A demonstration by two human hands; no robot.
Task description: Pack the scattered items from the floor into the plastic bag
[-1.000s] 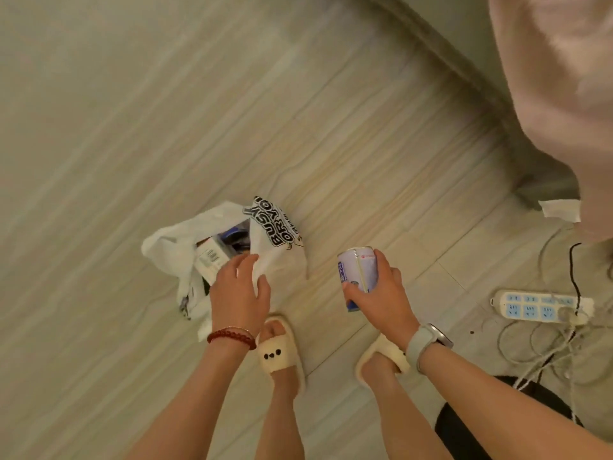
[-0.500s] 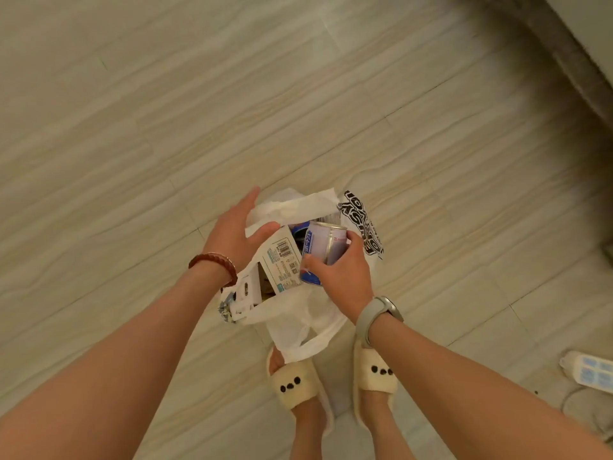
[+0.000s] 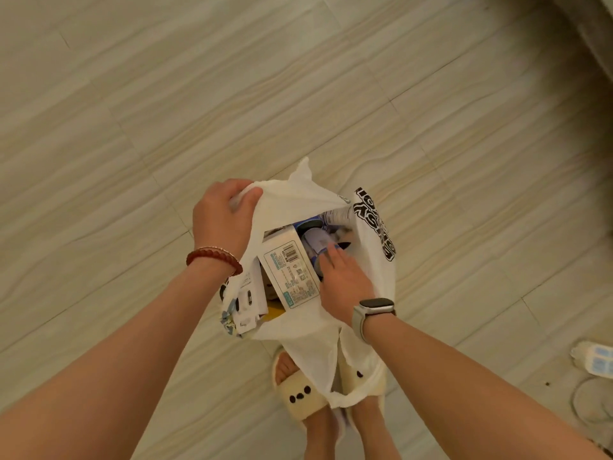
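A white plastic bag [image 3: 298,200] with black lettering stands with its mouth wide on the tiled floor in front of my feet. My left hand [image 3: 222,217] pinches the bag's rim at the upper left and holds it up. Reaching into the mouth is my right hand [image 3: 345,283], its fingers on a blue and white can [image 3: 315,242] that sits low inside; the thumb is hidden. A white box with a barcode [image 3: 290,273] stands in the bag beside the can, and another white box [image 3: 248,300] leans at the left edge.
My feet in cream slippers [image 3: 298,396] are just below the bag, partly under its loose handle. A white power strip [image 3: 597,360] and a coiled cable [image 3: 590,403] lie at the right edge. A wall base [image 3: 593,28] runs across the top right corner.
My right hand has carried the can from beside the bag, over its mouth and down inside. My left hand has shifted from the bag's contents to gripping the rim.
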